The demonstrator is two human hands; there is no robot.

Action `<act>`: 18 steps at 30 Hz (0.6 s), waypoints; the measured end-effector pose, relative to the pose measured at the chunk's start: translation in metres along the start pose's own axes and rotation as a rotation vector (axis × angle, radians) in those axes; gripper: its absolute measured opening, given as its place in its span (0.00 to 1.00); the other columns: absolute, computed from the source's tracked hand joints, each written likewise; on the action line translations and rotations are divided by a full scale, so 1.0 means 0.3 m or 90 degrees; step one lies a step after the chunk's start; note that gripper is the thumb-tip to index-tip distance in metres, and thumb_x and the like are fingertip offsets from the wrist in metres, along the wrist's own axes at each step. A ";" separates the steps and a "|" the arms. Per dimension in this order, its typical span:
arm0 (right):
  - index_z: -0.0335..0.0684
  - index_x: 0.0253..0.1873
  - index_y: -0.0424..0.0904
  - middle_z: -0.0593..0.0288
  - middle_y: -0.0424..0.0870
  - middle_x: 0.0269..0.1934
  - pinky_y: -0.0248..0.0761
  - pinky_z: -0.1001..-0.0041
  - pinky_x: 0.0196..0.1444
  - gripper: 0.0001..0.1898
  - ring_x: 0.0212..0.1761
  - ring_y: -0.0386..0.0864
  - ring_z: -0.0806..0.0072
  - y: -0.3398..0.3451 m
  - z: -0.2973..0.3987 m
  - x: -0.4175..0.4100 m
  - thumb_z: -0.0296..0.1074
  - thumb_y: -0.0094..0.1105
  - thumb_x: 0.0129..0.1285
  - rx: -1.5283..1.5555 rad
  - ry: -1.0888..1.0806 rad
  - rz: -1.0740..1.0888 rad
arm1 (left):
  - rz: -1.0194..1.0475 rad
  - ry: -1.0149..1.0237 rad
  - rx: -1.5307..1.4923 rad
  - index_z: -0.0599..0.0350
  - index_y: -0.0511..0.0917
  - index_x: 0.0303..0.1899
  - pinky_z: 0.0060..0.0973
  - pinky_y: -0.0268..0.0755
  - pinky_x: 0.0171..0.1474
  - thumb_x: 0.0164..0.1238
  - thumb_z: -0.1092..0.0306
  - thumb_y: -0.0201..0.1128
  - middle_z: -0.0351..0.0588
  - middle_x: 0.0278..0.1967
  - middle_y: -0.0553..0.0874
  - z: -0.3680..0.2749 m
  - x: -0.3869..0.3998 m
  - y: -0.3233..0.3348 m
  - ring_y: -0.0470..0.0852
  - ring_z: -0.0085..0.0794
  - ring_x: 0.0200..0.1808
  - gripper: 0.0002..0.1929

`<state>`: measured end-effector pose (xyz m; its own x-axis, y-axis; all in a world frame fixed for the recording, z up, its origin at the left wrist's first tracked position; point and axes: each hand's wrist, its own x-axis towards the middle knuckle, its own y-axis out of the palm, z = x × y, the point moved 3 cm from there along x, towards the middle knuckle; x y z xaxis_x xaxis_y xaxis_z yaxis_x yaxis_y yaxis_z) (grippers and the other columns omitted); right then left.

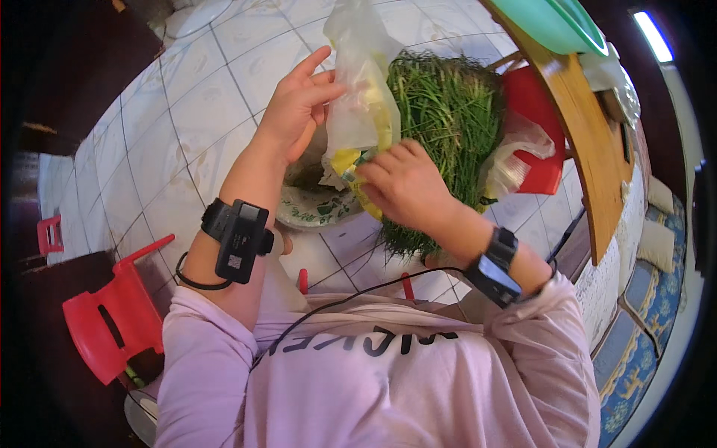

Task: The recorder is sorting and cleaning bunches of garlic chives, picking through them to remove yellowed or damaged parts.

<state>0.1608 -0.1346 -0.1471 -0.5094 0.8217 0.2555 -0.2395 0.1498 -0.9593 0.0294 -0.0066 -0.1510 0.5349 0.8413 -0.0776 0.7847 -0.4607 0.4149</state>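
Note:
A translucent plastic bag with yellow and green print hangs upright before me. My right hand has its fingers closed on the bag's lower, printed end. At the bag's left side is my left hand, fingers apart, some fingertips at the plastic; I see no grip on it. Just right of the bag lies a large bunch of long, grass-like greens, partly behind my right hand. Beneath the hands, a round container covered in clear plastic with green print stands low; the bag and my left hand hide part of it.
A red stool stands behind the greens, with a crumpled clear bag beside them. A wooden table at right carries a green basin. A red plastic stool is at left on the tiled floor. A cable crosses my lap.

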 end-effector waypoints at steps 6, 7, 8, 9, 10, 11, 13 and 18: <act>0.38 0.42 0.75 0.53 0.75 0.38 0.72 0.62 0.42 0.09 0.41 0.77 0.57 0.350 0.213 -0.213 0.32 0.54 0.56 0.485 -0.009 0.438 | -0.107 -0.017 0.062 0.68 0.49 0.66 0.27 0.65 0.56 0.55 0.72 0.62 0.55 0.56 0.73 -0.052 -0.078 0.000 0.73 0.35 0.55 0.39; 0.37 0.42 0.75 0.51 0.74 0.41 0.72 0.61 0.44 0.11 0.44 0.75 0.55 0.448 0.221 -0.271 0.33 0.56 0.55 0.398 0.008 0.534 | -0.114 -0.019 0.063 0.68 0.49 0.66 0.27 0.65 0.56 0.55 0.72 0.62 0.55 0.56 0.73 -0.048 -0.091 -0.013 0.73 0.35 0.55 0.39; 0.35 0.43 0.75 0.50 0.73 0.44 0.71 0.59 0.47 0.13 0.48 0.74 0.53 0.541 0.226 -0.322 0.34 0.57 0.55 0.310 0.020 0.626 | -0.104 -0.013 0.113 0.68 0.50 0.66 0.27 0.64 0.57 0.55 0.72 0.62 0.55 0.57 0.71 -0.039 -0.103 -0.030 0.71 0.35 0.57 0.39; 0.35 0.43 0.75 0.50 0.73 0.44 0.71 0.59 0.47 0.13 0.48 0.74 0.53 0.614 0.225 -0.356 0.34 0.57 0.55 0.316 0.011 0.630 | -0.092 -0.010 0.161 0.68 0.50 0.66 0.28 0.64 0.58 0.55 0.72 0.63 0.55 0.58 0.70 -0.027 -0.116 -0.043 0.69 0.35 0.59 0.39; 0.35 0.44 0.75 0.49 0.72 0.45 0.70 0.58 0.47 0.14 0.50 0.72 0.51 0.683 0.217 -0.393 0.35 0.58 0.54 0.315 0.041 0.647 | -0.103 -0.017 0.164 0.68 0.50 0.66 0.28 0.64 0.58 0.55 0.72 0.63 0.55 0.58 0.70 -0.022 -0.139 -0.050 0.69 0.35 0.59 0.39; 0.34 0.44 0.74 0.48 0.70 0.47 0.70 0.56 0.48 0.16 0.52 0.71 0.49 0.754 0.217 -0.425 0.37 0.59 0.53 0.316 0.066 0.663 | -0.080 -0.041 0.133 0.67 0.50 0.66 0.28 0.63 0.59 0.55 0.72 0.62 0.55 0.60 0.68 -0.027 -0.168 -0.046 0.68 0.35 0.60 0.39; 0.34 0.42 0.76 0.49 0.72 0.44 0.70 0.56 0.46 0.14 0.50 0.71 0.51 0.880 0.203 -0.491 0.37 0.58 0.54 0.276 0.084 0.606 | -0.059 -0.075 0.098 0.67 0.50 0.66 0.28 0.62 0.60 0.56 0.73 0.62 0.55 0.61 0.66 -0.024 -0.193 -0.031 0.67 0.34 0.61 0.39; 0.35 0.38 0.77 0.51 0.73 0.40 0.70 0.57 0.43 0.11 0.48 0.71 0.53 1.051 0.192 -0.534 0.37 0.56 0.54 0.197 0.162 0.565 | -0.099 -0.163 0.081 0.65 0.53 0.66 0.29 0.56 0.64 0.53 0.72 0.63 0.52 0.62 0.67 -0.008 -0.199 -0.041 0.65 0.35 0.63 0.38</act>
<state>0.1193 -0.2507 -0.4834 -0.4244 0.6654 -0.6141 -0.0796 -0.7030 -0.7067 -0.0130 -0.0506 -0.1491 0.4547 0.8130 -0.3638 0.8872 -0.3777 0.2649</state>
